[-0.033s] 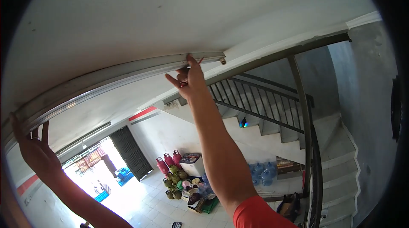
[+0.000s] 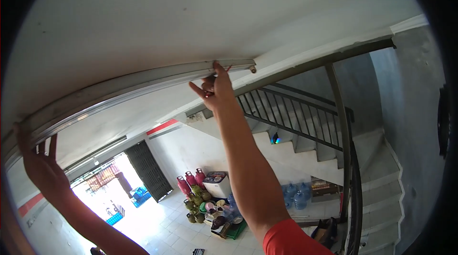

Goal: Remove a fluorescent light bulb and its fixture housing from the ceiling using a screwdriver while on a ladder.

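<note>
Overhead, a long white tube-light fixture (image 2: 129, 81) runs along the ceiling from the left edge to a small lamp-holder end (image 2: 253, 69) near the middle. My left hand (image 2: 44, 174) reaches up at the far left, its thumb and fingers closed around the fixture from both sides. Close to the other end, my right hand (image 2: 217, 88) grips the fixture with the thumb side up on its face. Its little finger sticks out. A thin red piece (image 2: 229, 68) pokes out beside that hand; what it belongs to is hidden, and a dark shape shows in the curled fingers.
Below right, a staircase (image 2: 305, 145) climbs behind a dark metal railing (image 2: 291, 112). Pink and green gas cylinders (image 2: 191, 178), a white washing machine (image 2: 217, 186) and blue water jugs (image 2: 300, 198) stand on the tiled floor (image 2: 167, 229). A bright doorway (image 2: 112, 188) lies to the left.
The view has shifted slightly, so the scene sits a little farther right in it. Both hands keep their places on the fixture.
</note>
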### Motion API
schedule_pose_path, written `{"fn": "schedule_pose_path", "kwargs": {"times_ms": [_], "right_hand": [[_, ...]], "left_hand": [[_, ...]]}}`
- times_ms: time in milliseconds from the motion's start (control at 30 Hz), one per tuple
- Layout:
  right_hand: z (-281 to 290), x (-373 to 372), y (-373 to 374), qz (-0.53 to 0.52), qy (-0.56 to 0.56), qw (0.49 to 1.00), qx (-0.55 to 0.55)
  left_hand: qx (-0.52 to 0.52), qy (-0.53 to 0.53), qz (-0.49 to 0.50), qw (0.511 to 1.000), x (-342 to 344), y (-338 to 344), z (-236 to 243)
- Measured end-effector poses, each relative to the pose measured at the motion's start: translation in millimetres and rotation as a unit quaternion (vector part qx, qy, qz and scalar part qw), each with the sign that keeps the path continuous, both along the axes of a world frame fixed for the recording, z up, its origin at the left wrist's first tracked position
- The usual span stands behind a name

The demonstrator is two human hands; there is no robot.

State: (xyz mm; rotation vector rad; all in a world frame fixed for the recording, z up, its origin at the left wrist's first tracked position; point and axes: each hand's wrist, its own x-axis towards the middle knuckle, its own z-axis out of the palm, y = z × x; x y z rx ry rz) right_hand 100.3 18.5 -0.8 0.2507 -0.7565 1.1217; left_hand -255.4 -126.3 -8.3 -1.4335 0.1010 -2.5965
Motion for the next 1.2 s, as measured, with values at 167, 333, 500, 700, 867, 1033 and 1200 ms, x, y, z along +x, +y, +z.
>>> {"fn": "schedule_pose_path", "kwargs": {"times_ms": [167, 333, 500, 700, 867, 1033, 1200], "right_hand": [[-4, 11, 9, -0.032, 0.006, 0.999, -0.002], [-4, 7, 36, 0.031, -0.002, 0.998, 0.051], [-11, 18, 33, 0.010, 0.014, 0.998, 0.058], [-10, 10, 23, 0.001, 0.026, 0.999, 0.020], [-18, 32, 99, -0.146, -0.078, 0.964, 0.208], [-7, 33, 38, 0.041, 0.011, 0.998, 0.036], [-5, 14, 11, 0.012, 0.010, 1.000, 0.002]], "left_hand": [[-0.032, 0.004, 0.000, 0.999, 16, 4, 5], [-0.052, -0.062, -0.033, 0.996, 34, -9, 3], [-0.041, -0.073, -0.030, 0.996, 43, -1, 3], [-0.047, -0.081, -0.034, 0.995, 41, 4, 4], [-0.055, -0.089, -0.106, 0.989, 26, -21, -6], [-0.018, -0.109, -0.036, 0.993, -23, -50, -3], [-0.018, -0.132, -0.059, 0.989, -61, -93, -2]]}}
